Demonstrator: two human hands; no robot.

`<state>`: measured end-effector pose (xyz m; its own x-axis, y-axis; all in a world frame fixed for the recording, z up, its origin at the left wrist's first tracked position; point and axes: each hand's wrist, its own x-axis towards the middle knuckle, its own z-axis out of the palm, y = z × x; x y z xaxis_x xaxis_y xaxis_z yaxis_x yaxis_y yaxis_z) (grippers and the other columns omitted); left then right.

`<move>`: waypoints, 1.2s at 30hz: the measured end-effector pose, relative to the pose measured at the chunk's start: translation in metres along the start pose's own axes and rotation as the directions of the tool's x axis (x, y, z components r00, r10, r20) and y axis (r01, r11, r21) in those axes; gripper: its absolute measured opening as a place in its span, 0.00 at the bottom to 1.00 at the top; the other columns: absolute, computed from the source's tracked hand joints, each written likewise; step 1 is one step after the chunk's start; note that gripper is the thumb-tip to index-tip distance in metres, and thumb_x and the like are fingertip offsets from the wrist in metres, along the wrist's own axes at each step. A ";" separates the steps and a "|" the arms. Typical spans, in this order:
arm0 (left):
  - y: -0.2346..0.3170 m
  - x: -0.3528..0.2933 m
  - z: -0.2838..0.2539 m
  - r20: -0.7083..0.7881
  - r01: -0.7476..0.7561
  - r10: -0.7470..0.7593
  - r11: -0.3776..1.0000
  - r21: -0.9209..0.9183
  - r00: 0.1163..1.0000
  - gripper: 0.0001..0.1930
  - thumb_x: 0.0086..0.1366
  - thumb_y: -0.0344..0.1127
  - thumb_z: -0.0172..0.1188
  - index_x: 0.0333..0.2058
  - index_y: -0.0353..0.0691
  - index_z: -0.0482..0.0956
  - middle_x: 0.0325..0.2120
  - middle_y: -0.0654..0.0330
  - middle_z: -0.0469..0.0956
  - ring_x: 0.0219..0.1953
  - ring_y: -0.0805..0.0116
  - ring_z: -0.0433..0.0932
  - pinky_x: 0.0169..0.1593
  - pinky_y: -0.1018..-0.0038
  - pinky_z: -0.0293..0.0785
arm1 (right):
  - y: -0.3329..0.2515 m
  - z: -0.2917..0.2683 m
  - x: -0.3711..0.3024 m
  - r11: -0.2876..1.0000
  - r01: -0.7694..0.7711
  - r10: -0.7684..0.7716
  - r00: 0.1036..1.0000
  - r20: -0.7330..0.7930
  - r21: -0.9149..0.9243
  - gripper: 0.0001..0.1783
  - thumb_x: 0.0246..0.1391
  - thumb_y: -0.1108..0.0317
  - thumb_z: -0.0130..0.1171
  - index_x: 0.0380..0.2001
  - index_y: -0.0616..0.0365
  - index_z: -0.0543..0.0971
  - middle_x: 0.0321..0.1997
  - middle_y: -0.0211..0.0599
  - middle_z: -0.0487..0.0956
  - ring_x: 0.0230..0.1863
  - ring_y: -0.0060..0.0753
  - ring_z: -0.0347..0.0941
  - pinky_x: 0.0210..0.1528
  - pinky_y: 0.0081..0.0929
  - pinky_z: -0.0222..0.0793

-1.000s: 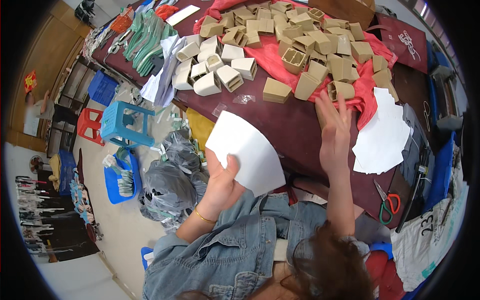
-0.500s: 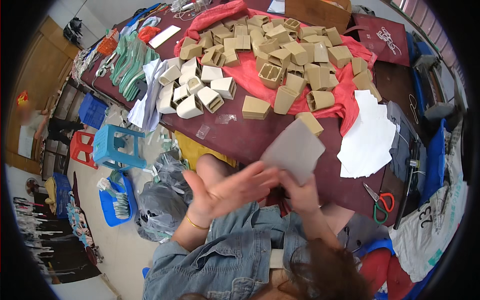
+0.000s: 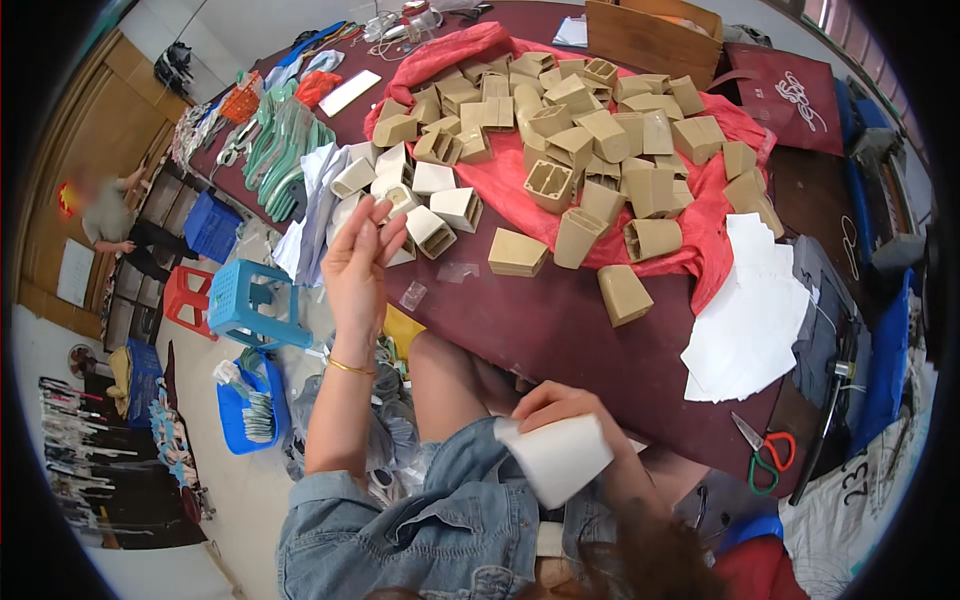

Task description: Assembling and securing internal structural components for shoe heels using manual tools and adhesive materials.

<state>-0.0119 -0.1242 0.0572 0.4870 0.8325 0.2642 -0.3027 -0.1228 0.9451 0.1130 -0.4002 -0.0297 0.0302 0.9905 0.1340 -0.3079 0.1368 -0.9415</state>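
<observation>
- I see the maroon desk (image 3: 545,325) filling the upper middle of my head view;
- a rumpled red sheet (image 3: 500,195) spreads across it, under a heap of tan hollow pieces (image 3: 605,135);
- overlapping white papers (image 3: 745,320) lie on its right side;
- cream pieces (image 3: 435,178) cluster left of the heap;
- the left hand (image 3: 358,262) is raised in front of these, its grip half-open and bare, fingers bent; I cannot tell whether it touches any;
- the white sheet (image 3: 562,460), blurred, hangs before the denim clothing (image 3: 420,540); the right hand (image 3: 560,402) has its grip closed on the upper edge, thumb unclear to me;
- scissors (image 3: 758,444) lie below the papers, handles orange and green;
- one lone tan piece (image 3: 624,296) rests just beside the heap.
</observation>
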 end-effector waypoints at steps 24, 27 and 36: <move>-0.029 0.308 -0.028 -0.187 -0.101 0.144 0.970 0.219 0.972 0.33 0.60 0.61 0.50 0.49 0.35 0.71 0.37 0.54 0.77 0.37 0.68 0.76 0.48 0.69 0.69 | 0.060 -0.057 0.037 0.830 -0.146 0.195 0.980 -0.035 0.538 0.26 0.49 0.57 0.64 0.47 0.63 0.74 0.42 0.32 0.78 0.42 0.22 0.72 0.44 0.23 0.68; 0.014 0.241 -0.024 0.254 0.200 -0.115 0.919 -0.341 0.960 0.32 0.65 0.62 0.38 0.49 0.35 0.70 0.36 0.54 0.76 0.35 0.67 0.74 0.47 0.59 0.70 | 0.063 -0.055 0.042 0.866 -0.081 0.151 0.983 -0.103 0.493 0.26 0.50 0.57 0.63 0.47 0.63 0.73 0.43 0.32 0.77 0.43 0.22 0.72 0.45 0.24 0.68; 0.020 0.019 -0.001 0.607 0.645 -0.222 0.228 -0.729 0.763 0.33 0.65 0.53 0.43 0.56 0.26 0.61 0.28 0.59 0.64 0.27 0.73 0.66 0.37 0.72 0.75 | 0.055 -0.046 0.052 0.796 0.192 -0.080 0.974 -0.213 0.575 0.34 0.49 0.53 0.64 0.53 0.62 0.66 0.38 0.38 0.74 0.35 0.31 0.73 0.33 0.30 0.71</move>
<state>-0.0096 -0.1103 0.0814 0.9359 0.3351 0.1088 -0.3520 0.9030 0.2463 0.1416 -0.3406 -0.0888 0.2569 0.9562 0.1402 -0.7858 0.2911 -0.5457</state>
